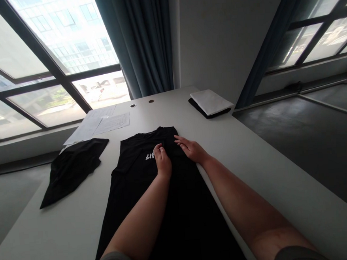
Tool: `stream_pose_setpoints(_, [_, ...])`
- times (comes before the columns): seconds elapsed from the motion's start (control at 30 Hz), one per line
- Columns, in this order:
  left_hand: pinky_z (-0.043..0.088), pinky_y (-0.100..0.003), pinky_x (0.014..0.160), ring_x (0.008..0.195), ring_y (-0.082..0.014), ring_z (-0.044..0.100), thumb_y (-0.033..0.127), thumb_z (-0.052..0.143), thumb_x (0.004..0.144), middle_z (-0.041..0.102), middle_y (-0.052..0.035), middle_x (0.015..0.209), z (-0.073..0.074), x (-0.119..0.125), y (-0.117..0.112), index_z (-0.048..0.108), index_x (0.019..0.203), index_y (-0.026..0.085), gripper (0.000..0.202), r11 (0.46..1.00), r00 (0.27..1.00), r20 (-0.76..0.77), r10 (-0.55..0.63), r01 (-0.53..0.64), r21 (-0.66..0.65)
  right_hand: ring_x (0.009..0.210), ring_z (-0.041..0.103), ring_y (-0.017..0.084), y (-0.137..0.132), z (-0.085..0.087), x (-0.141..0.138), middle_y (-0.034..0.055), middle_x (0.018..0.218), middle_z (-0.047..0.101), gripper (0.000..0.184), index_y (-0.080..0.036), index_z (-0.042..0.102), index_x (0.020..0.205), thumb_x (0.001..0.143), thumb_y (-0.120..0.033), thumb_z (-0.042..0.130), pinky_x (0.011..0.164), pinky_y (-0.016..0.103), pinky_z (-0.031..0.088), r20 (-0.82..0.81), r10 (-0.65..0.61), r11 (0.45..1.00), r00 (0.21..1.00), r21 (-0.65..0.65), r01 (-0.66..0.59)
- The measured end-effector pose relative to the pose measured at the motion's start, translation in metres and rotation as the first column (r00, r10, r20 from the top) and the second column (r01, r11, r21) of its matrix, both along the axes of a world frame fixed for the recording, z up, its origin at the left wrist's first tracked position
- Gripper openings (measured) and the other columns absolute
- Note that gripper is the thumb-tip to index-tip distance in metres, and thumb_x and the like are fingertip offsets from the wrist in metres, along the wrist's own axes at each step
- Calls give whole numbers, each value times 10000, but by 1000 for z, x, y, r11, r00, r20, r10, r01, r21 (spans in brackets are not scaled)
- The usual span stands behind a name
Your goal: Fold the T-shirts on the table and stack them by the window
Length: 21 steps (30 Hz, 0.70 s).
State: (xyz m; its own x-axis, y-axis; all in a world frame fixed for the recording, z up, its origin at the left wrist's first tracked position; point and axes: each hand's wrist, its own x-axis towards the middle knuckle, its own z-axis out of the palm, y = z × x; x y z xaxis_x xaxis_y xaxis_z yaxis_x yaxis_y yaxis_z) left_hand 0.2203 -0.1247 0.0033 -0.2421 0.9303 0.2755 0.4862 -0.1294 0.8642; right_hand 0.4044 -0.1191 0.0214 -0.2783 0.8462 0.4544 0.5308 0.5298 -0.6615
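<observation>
A black T-shirt (141,176) with white lettering lies flat on the white table (271,170), its collar pointing away from me. Its right side is folded inward, giving a straight right edge. My left hand (163,159) rests on the chest area, covering part of the lettering, with its fingers curled down against the cloth. Just to its right, my right hand (191,148) lies flat on the folded part with fingers stretched out toward the collar.
A second black garment (73,166) lies crumpled at the table's left edge. Paper sheets (101,124) sit behind it. A folded white cloth over a black one (211,102) is at the far right corner. Windows and a curtain stand behind the table.
</observation>
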Motion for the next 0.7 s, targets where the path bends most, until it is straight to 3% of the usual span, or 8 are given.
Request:
stream_pose_setpoints(0.07, [416,-392,1182,1396,-226,493,278,333,1055,519,-136,1488,-1,-2,2,477,1439,211,416,1000,997,-82,13,-13,-8,1068,725,169,4,-6,11,37,1223,753,527,-265,524,1473,976,-124,420,986,329,556,-86,-154,988,984,-10,153])
stream_pose_setpoints(0.13, [360,-416,1228,1482,-251,410,286,442,1015,449,-130,1586,-2,-1,1,505,1449,212,444,998,971,-234,-53,44,-42,1018,716,181,7,-11,26,47,1122,766,473,-223,634,1312,908,-68,443,962,328,548,-50,-261,965,964,-11,261])
stream_pose_setpoints(0.2, [290,-463,1266,1526,-283,356,326,504,992,446,-117,1614,-3,3,-2,557,1428,219,452,984,901,-401,-165,123,-128,1022,691,202,7,-14,38,49,1063,765,412,-209,700,1154,832,-41,505,985,338,518,100,-242,970,965,-12,244])
stream_pose_setpoints(0.3, [192,-538,1290,1555,-321,308,397,508,988,440,-139,1629,-5,10,-7,561,1455,201,510,962,788,-562,-252,141,-234,1051,657,227,3,-17,46,61,1099,746,333,-211,734,1072,787,-81,620,1022,354,473,322,-92,992,942,-49,113])
stream_pose_setpoints(0.37, [169,-560,1289,1569,-335,277,421,499,982,385,-171,1656,-5,12,-8,535,1487,163,567,960,753,-607,-252,116,-254,1048,643,236,0,-18,43,70,1106,731,287,-215,738,1083,808,-160,683,1008,355,466,393,-86,991,916,-60,119])
stream_pose_setpoints(0.47, [168,-571,1285,1576,-344,258,446,502,968,353,-178,1671,-5,12,-8,510,1514,160,616,959,734,-631,-251,101,-264,998,630,235,-1,-19,33,67,1037,721,221,-218,731,1057,838,-238,709,945,337,467,433,-195,970,880,-46,237])
stream_pose_setpoints(0.57, [166,-559,1288,1578,-335,257,455,498,966,354,-166,1674,-4,10,-7,502,1524,174,624,957,731,-632,-256,100,-272,914,627,209,1,-19,28,39,951,718,233,-224,704,1059,838,-162,662,856,294,457,430,-258,948,865,-62,313])
stream_pose_setpoints(0.7, [160,-556,1291,1583,-325,246,464,506,962,340,-152,1683,-4,6,-6,496,1531,195,630,950,727,-627,-280,114,-291,825,621,179,2,-17,33,13,897,706,300,-231,688,1044,802,-77,604,767,259,440,400,-256,941,880,-108,322])
